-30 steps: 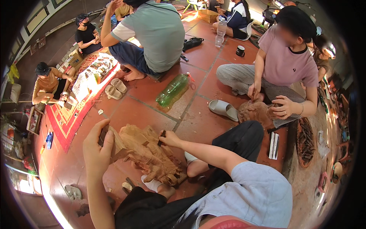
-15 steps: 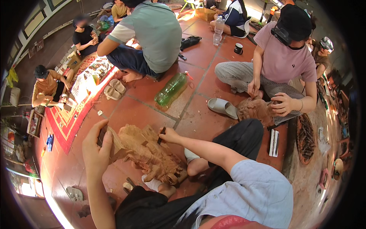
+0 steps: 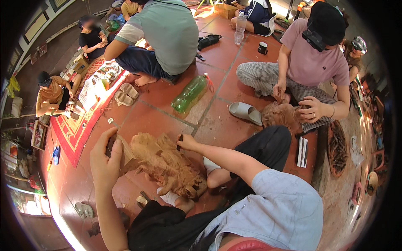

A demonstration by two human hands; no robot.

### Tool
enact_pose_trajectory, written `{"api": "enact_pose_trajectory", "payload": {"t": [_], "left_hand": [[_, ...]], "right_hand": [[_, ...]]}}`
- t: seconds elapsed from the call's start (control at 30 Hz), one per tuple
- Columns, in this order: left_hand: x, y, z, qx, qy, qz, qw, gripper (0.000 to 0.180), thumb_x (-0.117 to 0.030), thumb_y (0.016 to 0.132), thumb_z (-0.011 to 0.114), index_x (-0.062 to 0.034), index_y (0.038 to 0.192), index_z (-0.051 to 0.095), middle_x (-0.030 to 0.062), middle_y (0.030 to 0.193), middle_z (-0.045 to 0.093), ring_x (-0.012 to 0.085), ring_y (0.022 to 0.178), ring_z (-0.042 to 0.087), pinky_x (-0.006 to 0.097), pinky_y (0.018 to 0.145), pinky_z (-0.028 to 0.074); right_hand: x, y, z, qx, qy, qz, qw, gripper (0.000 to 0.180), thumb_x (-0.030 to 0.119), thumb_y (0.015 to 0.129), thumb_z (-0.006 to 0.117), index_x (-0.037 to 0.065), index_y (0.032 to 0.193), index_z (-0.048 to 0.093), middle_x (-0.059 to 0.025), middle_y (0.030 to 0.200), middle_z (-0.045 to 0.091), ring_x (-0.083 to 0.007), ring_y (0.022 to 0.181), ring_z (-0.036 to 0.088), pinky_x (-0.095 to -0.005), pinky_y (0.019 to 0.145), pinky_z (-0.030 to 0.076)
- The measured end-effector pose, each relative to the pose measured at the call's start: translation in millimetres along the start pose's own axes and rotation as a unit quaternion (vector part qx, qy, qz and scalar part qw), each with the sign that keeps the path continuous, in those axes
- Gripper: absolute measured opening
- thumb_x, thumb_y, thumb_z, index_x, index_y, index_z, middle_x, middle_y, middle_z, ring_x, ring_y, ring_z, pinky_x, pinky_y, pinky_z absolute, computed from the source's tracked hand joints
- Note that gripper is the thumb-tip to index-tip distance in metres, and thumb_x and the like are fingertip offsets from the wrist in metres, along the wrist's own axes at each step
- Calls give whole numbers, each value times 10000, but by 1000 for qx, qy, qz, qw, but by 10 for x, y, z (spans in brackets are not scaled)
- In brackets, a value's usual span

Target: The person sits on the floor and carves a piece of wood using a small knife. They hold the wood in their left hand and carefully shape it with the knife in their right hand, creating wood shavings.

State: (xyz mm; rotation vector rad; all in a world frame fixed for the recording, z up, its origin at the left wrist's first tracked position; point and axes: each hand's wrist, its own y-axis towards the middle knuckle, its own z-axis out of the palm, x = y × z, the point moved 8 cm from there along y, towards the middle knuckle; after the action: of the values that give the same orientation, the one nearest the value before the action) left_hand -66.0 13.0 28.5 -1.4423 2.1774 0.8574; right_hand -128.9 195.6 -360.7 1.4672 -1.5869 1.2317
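A pale brown wood carving (image 3: 163, 163) lies on the red tiled floor (image 3: 150, 121) between my legs, its lower end resting against my white-socked foot (image 3: 169, 196). My left hand (image 3: 105, 161) grips the carving's left end, fingers wrapped over the edge. My right hand (image 3: 187, 143) sits on the carving's upper right side and holds a small dark carving tool (image 3: 180, 141) whose tip touches the wood.
A green plastic bottle (image 3: 190, 94) and a grey slipper (image 3: 245, 112) lie just beyond the carving. A person in a pink shirt (image 3: 312, 62) works another carving (image 3: 281, 116) at right. Tan sandals (image 3: 125, 94), a red mat (image 3: 75, 129) and other seated people are at left and behind.
Both hands stay on the carving; the right hand with the tool has shifted only slightly. The person in pink has bent their head lower.
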Motion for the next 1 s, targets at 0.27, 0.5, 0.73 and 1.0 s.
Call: {"api": "enact_pose_trajectory", "payload": {"t": [0.27,0.5,0.73,1.0], "left_hand": [[65,-28,-16,3,-7,-9,1000,308,-176,890,531,-5,1144,567,106,1028,606,168,977,557,297,882,416],[34,-14,7,-20,16,15,1000,311,-193,875,538,-11,1125,578,135,991,634,210,938,600,312,842,442],[102,-27,0,-27,-4,10,1000,302,-185,874,542,-15,1121,583,126,1004,631,210,947,594,314,850,440],[39,15,16,-30,0,19,999,307,-179,863,551,-10,1117,583,126,981,632,199,928,595,309,842,441]], "right_hand": [[252,-179,103,95,212,60,971,159,156,821,584,12,885,559,-88,733,619,-159,610,633,-307,537,510],[109,-77,60,-5,39,-4,999,140,159,820,577,30,875,570,-107,739,624,-162,598,621,-300,530,487],[362,-186,98,-19,41,-98,994,200,201,817,563,9,875,570,-141,733,628,-257,662,611,-367,609,465],[152,-200,124,-94,-29,-106,990,203,203,822,553,19,903,574,-175,762,630,-318,721,611,-394,655,466]]}}
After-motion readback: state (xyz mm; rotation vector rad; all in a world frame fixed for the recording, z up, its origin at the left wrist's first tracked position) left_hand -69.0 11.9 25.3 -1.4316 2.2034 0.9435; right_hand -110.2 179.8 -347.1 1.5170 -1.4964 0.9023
